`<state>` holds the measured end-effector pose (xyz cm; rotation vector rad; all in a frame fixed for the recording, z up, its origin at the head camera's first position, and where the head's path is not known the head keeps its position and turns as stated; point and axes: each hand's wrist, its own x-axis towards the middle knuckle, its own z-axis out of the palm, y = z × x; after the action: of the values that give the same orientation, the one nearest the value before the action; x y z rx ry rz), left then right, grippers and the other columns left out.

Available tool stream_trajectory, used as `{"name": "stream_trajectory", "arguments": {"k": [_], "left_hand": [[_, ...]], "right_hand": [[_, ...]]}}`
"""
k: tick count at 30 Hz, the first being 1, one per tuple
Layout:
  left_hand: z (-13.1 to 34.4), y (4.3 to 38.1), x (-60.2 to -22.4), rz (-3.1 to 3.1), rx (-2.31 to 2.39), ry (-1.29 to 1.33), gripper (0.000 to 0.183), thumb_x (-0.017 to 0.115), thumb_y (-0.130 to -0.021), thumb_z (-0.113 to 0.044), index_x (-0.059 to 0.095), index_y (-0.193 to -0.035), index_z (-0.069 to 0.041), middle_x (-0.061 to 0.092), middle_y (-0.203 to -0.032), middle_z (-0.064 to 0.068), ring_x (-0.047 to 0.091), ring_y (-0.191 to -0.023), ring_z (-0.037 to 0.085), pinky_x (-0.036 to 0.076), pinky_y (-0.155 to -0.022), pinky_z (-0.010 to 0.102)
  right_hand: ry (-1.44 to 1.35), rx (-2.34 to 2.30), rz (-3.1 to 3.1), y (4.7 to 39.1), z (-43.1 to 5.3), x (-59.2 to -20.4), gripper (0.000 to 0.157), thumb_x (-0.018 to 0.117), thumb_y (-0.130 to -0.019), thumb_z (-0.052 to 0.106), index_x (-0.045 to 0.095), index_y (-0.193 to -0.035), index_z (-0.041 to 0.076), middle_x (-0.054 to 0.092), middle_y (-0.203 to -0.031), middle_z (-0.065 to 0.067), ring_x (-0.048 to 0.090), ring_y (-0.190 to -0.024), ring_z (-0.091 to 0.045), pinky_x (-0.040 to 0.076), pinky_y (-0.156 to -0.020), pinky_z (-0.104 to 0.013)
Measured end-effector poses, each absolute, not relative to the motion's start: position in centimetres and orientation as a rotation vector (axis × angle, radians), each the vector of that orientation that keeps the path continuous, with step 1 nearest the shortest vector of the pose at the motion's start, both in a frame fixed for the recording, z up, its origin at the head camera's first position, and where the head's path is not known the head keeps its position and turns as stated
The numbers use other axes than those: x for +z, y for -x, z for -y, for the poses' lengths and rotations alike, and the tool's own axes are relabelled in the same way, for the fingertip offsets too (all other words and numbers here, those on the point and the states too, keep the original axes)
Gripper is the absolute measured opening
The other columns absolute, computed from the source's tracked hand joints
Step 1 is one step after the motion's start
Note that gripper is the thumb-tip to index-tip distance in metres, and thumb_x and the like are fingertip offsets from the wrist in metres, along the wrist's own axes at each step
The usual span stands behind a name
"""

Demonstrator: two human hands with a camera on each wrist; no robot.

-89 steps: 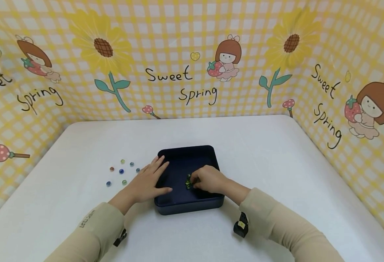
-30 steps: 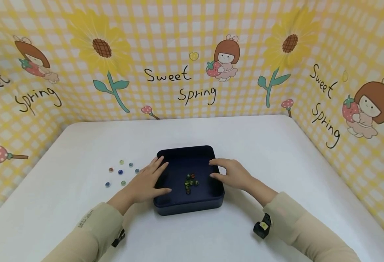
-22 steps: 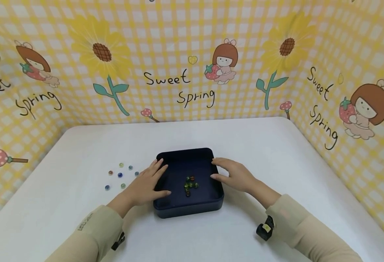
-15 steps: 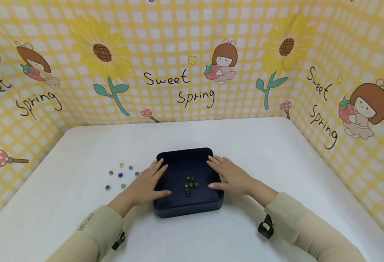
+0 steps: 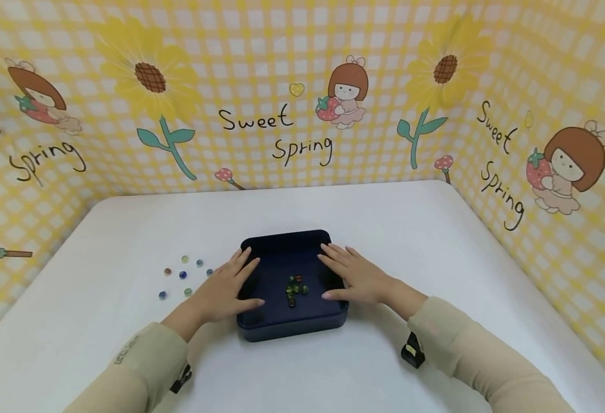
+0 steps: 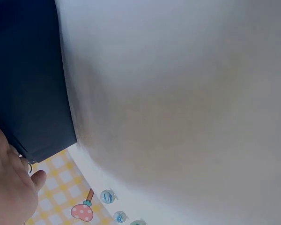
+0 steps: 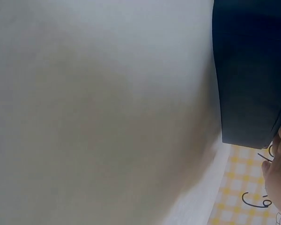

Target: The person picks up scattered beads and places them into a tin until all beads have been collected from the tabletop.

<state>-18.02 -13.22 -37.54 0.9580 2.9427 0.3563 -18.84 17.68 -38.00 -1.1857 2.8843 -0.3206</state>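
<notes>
A dark navy, square-cornered tray with low walls stands on the white table. On its floor lies a small cluster of green and brownish-red glass marbles. My left hand rests over the left rim, its fingers spread and pointing inward. Across from it my right hand lies over the right rim, fingers extended and thumb apart. Both wrist views show the tray's outer wall with only part of each hand at the edge. Neither hand touches the marbles.
Left of the tray, several loose marbles in blue, green, amber and clear glass are scattered on the white table. A yellow checked cloth wall with printed flowers and figures encloses the back and sides.
My right hand has left the marbles inside the tray, drawn back to the right rim and spread its fingers there. The left hand stays at its rim. The head view has shifted slightly.
</notes>
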Motion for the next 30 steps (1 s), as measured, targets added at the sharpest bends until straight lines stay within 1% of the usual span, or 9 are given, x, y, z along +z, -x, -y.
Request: {"name": "stream_trajectory", "arguments": {"k": [4, 7, 11, 15, 20, 27, 30], "left_hand": [[13.1, 18.1, -37.5, -2.939, 0.366, -0.937, 0.086, 0.045, -0.076, -0.062, 0.02, -0.138, -0.007, 0.004, -0.143, 0.014, 0.002, -0.129, 0.03, 0.014, -0.099, 0.05], [13.0, 18.2, -37.5, -2.917, 0.395, -0.919, 0.087, 0.045, -0.076, -0.063, 0.019, -0.138, -0.008, 0.003, -0.143, 0.013, 0.001, -0.129, 0.03, 0.013, -0.098, 0.05], [13.3, 18.5, -37.3, -2.863, 0.513, -0.889, 0.089, 0.045, -0.076, -0.063, 0.015, -0.139, -0.008, 0.002, -0.143, 0.012, 0.0, -0.129, 0.031, 0.013, -0.097, 0.054], [14.1, 18.8, -36.7, -2.832, 0.667, -0.869, 0.085, 0.048, -0.078, -0.057, 0.013, -0.139, -0.009, 0.002, -0.144, 0.01, -0.002, -0.129, 0.029, 0.011, -0.095, 0.058], [15.7, 18.7, -36.0, -2.834, 0.789, -0.848, 0.078, 0.052, -0.081, -0.046, 0.015, -0.139, -0.01, 0.007, -0.143, 0.006, -0.002, -0.129, 0.024, 0.009, -0.093, 0.06], [17.5, 18.2, -35.9, -2.826, 0.919, -0.756, 0.072, 0.052, -0.083, -0.043, 0.018, -0.139, -0.013, 0.013, -0.142, 0.011, 0.004, -0.129, 0.029, 0.012, -0.091, 0.062], [18.3, 18.0, -35.6, -2.832, 0.953, -0.665, 0.069, 0.049, -0.084, -0.043, 0.018, -0.139, -0.014, 0.012, -0.142, 0.015, 0.007, -0.127, 0.034, 0.007, -0.088, 0.066]], "right_hand": [[1.18, -0.272, -2.898, 19.0, -17.7, -37.8, 0.089, 0.028, -0.076, 0.07, 0.017, -0.139, 0.008, 0.008, -0.143, -0.009, 0.004, -0.13, -0.019, 0.006, -0.102, -0.043], [1.158, -0.278, -2.898, 18.9, -17.8, -37.7, 0.09, 0.028, -0.075, 0.071, 0.018, -0.138, 0.008, 0.008, -0.144, -0.008, 0.003, -0.13, -0.018, 0.006, -0.102, -0.042], [1.143, -0.308, -2.884, 18.8, -17.7, -37.8, 0.09, 0.03, -0.075, 0.071, 0.018, -0.138, 0.008, 0.008, -0.144, -0.007, 0.003, -0.13, -0.018, 0.007, -0.102, -0.042], [1.143, -0.328, -2.886, 18.9, -17.6, -38.0, 0.09, 0.031, -0.075, 0.071, 0.018, -0.138, 0.008, 0.008, -0.144, -0.007, 0.003, -0.13, -0.018, 0.008, -0.102, -0.042], [1.122, -0.336, -2.882, 19.0, -17.3, -38.2, 0.09, 0.032, -0.075, 0.07, 0.018, -0.139, 0.009, 0.007, -0.144, -0.005, 0.001, -0.13, -0.016, 0.007, -0.102, -0.041], [1.101, -0.322, -2.887, 18.8, -17.4, -38.4, 0.09, 0.031, -0.075, 0.071, 0.017, -0.139, 0.01, 0.006, -0.144, -0.003, -0.001, -0.129, -0.013, 0.006, -0.102, -0.041], [1.104, -0.316, -2.892, 18.8, -17.5, -38.2, 0.09, 0.031, -0.075, 0.071, 0.016, -0.139, 0.01, 0.007, -0.144, -0.004, 0.0, -0.13, -0.013, 0.005, -0.102, -0.041]]}}
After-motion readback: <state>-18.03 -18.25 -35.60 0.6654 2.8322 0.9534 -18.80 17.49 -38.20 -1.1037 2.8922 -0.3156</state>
